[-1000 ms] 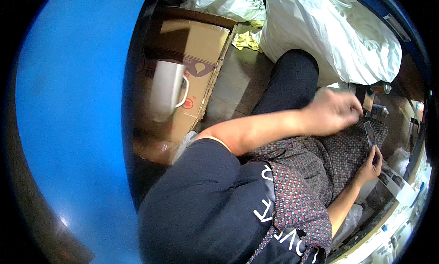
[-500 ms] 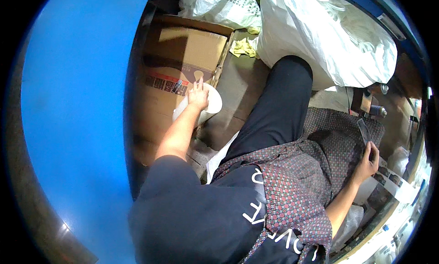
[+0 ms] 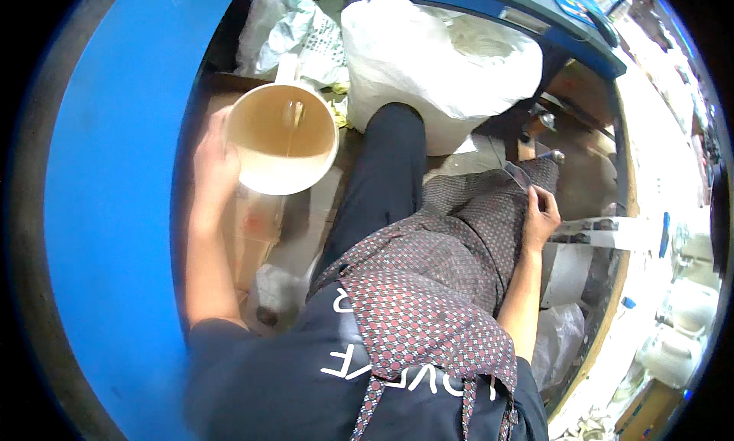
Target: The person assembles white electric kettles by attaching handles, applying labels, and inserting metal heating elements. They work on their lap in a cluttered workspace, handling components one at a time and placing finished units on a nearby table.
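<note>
My left hand (image 3: 215,160), slightly blurred, grips the left side of a white round tub (image 3: 327,160) with its open mouth turned up toward me. Its inside looks cream-coloured, with a small shiny spot on the far wall. A pale narrow piece sticks up behind the tub's far rim; I cannot tell whether it belongs to it. On the right, my right hand (image 3: 541,213) pinches a thin, clear, flat strip (image 3: 517,175) between thumb and fingers. The strip is held above the dark patterned apron (image 3: 436,288) over my lap.
A large white sack (image 3: 413,74) stands beyond my knee, with a crumpled white plastic bag (image 3: 279,32) to its left. Blue panelling (image 3: 130,212) runs along the left side. On the right, a cluttered worktop (image 3: 650,235) holds white items. A spray can (image 3: 549,157) lies near the apron's edge.
My left hand has lifted the tub up off the cardboard box and turned its open mouth toward me. The right hand still holds the clear strip. The whole view has shifted rightward.
</note>
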A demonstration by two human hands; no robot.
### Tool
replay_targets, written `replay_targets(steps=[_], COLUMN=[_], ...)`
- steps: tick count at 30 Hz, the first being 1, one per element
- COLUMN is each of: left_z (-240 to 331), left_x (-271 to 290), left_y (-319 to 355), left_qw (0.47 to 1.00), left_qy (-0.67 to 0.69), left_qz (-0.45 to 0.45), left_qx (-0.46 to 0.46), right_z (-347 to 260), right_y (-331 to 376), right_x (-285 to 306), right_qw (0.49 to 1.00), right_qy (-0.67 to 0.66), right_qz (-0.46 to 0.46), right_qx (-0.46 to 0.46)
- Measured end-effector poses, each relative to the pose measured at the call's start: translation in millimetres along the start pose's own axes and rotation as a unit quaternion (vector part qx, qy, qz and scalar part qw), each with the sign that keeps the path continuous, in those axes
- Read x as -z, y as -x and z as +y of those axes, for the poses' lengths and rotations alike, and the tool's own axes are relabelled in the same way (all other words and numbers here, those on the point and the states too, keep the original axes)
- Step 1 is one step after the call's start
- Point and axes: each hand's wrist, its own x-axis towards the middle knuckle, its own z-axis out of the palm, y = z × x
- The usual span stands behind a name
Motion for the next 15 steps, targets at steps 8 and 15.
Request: replay_targets(steps=[8,15], left_z=[101.0,129.7], left_x=[-117.7,-211.0], left_y=[53.8,80.2], left_qw=[0.923,0.917], left_qy=[0.180,0.110], left_qz=[0.098,-0.184], left_qx=[-0.326,-0.336], right_z=[-12.2,-57.5], right_y=[15.1,49.1], right_x=[38.2,89.7], right_qw=[0.829,0.844], right_qy=[-0.506,-0.486], right_qz=[0.079,-0.064], right_qx=[-0.224,-0.219])
